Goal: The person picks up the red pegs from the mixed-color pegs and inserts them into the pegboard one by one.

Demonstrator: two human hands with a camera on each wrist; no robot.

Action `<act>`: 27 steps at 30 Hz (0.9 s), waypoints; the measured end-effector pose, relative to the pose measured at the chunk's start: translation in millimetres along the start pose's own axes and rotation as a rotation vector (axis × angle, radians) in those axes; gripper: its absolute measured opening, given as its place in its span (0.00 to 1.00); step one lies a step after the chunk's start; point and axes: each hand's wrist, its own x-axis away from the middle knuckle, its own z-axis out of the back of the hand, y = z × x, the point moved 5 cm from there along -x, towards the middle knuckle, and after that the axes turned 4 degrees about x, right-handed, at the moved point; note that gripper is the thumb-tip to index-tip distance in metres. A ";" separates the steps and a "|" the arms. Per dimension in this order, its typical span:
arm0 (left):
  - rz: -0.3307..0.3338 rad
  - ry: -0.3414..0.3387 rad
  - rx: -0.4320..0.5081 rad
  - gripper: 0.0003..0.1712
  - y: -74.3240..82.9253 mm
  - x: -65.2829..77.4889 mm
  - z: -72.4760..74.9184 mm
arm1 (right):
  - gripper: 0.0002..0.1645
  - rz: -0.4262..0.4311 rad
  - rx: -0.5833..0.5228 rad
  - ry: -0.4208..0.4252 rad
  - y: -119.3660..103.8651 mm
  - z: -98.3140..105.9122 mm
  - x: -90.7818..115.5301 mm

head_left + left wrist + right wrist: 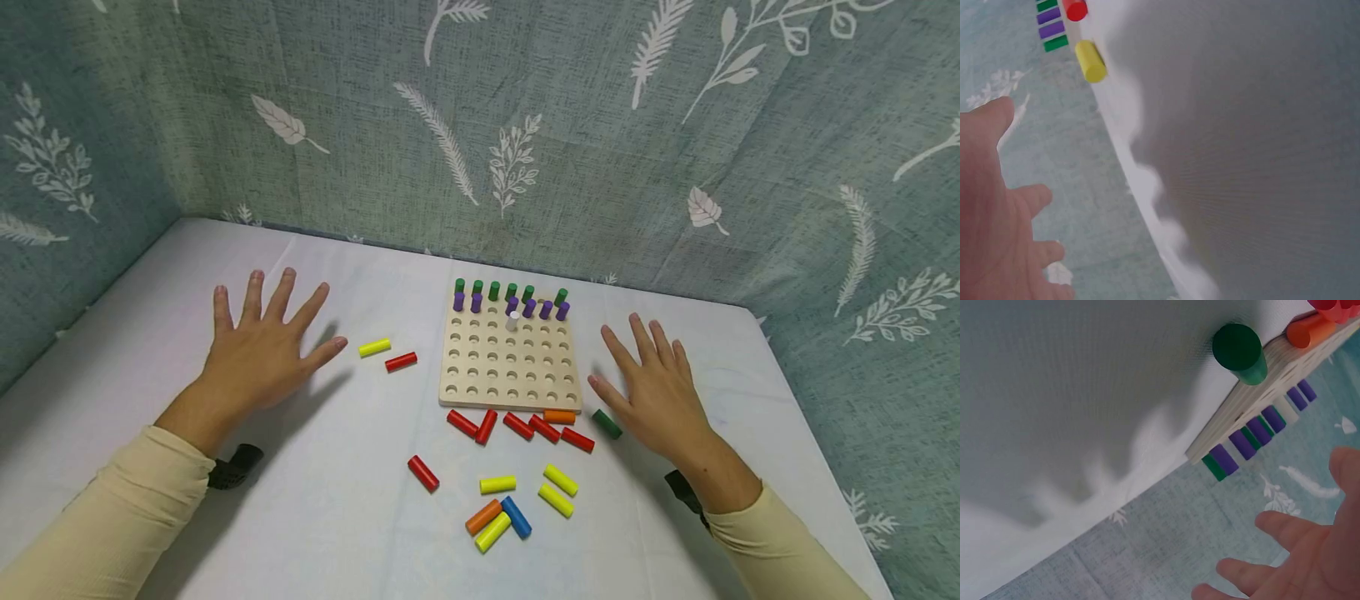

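Observation:
My left hand (255,358) hovers palm down over the left side of the table, fingers spread and holding nothing. A yellow peg (375,347) and a red peg (401,362) lie just right of its thumb. My right hand (663,400), also spread and holding nothing, is to the right of a wooden pegboard (502,367). A loose green peg (607,424) lies close below its thumb. Green pegs (494,291) stand along the board's back row, with one gap. Purple pegs (529,308) fill most of the second row, and a white peg (512,321) stands in front of them.
Several red pegs (517,426) and an orange peg (559,417) lie along the board's front edge. Nearer me are another red peg (423,473), several yellow pegs (498,484), an orange one and a blue peg (516,517). A patterned curtain (360,150) hangs behind the white-covered table.

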 end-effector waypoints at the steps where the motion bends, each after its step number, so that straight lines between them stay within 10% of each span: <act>1: -0.002 0.003 -0.002 0.49 0.5 -0.3 0.2 | 0.45 0.000 0.000 -0.001 0.3 -0.3 0.2; 14: -0.046 0.014 0.031 0.44 15.7 -3.5 0.3 | 0.43 0.014 -0.032 0.008 -4.6 -1.7 1.2; 27: -0.225 0.071 0.131 0.27 101.4 -20.3 -19.3 | 0.17 0.098 -0.373 0.214 -42.2 23.4 1.9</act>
